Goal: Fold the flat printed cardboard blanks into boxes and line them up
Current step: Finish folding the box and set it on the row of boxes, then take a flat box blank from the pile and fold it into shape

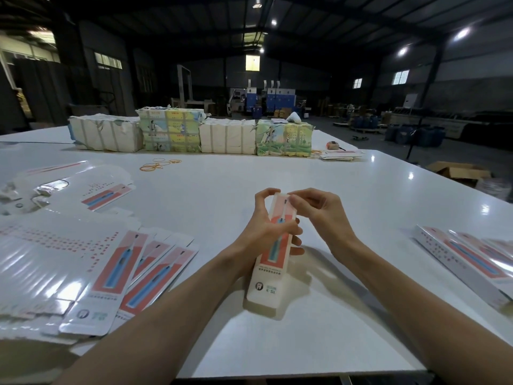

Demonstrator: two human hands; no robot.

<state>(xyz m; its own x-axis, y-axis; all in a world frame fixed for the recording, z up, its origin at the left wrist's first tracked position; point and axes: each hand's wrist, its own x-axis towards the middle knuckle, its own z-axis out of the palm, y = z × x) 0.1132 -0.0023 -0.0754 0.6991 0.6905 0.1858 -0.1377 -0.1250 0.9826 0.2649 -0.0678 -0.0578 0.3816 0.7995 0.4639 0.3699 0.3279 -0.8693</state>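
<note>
Flat blanks [83,268]: lying fanned in a glossy heap on the left side of the white table [222,190].
Left hand [266,226]: gripping the box [273,254] round its middle, thumb lying across the printed face.
Box: slanting upward at centre, near end hanging low (whether it is touching the tabletop, I cannot tell).
Right hand [319,212]: pinching the box's far end with curled fingertips.
Finished boxes [466,259]: lying side by side at the right edge.
</note>
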